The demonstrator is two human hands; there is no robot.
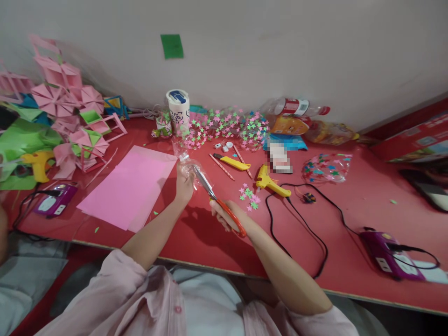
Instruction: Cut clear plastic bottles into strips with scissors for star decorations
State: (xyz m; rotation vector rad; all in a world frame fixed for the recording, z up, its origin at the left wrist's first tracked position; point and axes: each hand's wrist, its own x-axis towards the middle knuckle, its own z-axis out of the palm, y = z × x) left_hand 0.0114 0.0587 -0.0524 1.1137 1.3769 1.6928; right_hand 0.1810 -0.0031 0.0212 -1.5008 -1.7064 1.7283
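Note:
My left hand point(185, 183) is closed around a clear plastic bottle piece point(200, 169) with a whitish neck at its upper end. My right hand point(221, 215) grips a pair of scissors point(231, 215) by its orange handles. The metal blades point up and left and lie against the plastic; whether they are cutting into it I cannot tell. Below the hands is the red table. A stack of pink paper point(131, 186) lies left of my left hand. Small pink and green paper stars point(249, 198) are scattered right of the scissors.
A yellow box cutter point(233, 162), pencils point(221, 167) and a yellow glue gun point(271, 182) with a black cord lie beyond my right hand. A white tumbler point(179, 114), star-covered plastic pieces point(227, 126) and bottles point(294, 106) line the wall. Purple power strips point(388, 254) sit at both sides.

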